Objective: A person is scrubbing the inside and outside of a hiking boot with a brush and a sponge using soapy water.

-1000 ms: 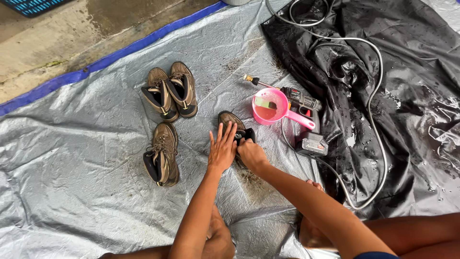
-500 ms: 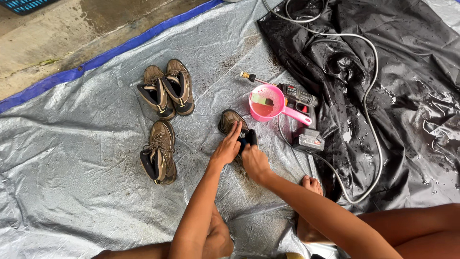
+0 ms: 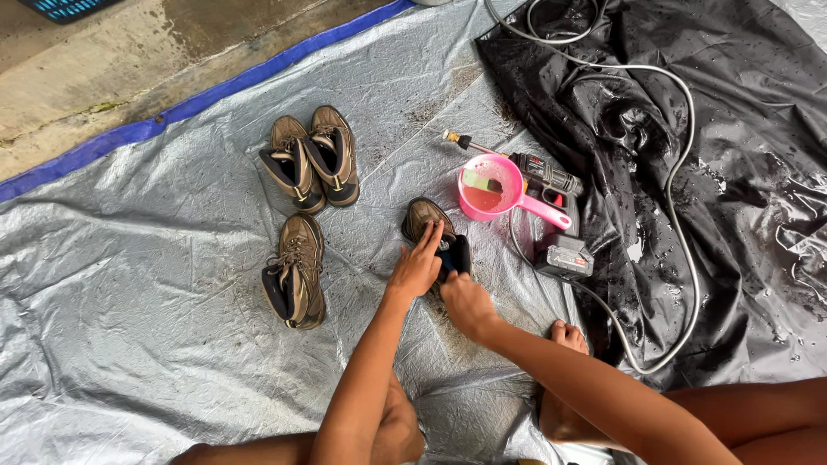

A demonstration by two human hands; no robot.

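Your left hand (image 3: 418, 267) lies flat with fingers spread on the brown boot (image 3: 428, 222) at the middle of the grey tarp (image 3: 129, 284), and your right hand (image 3: 465, 303) is closed around its dark ankle collar, just below. The boot looks stiff-soled, fairly heavy, wet and gritty, so probably slippery; grip it by the collar or heel rather than the toe. Beside it sit a pink scoop (image 3: 493, 189) and cordless drill (image 3: 551, 215); three more boots (image 3: 297, 271) lie to the left.
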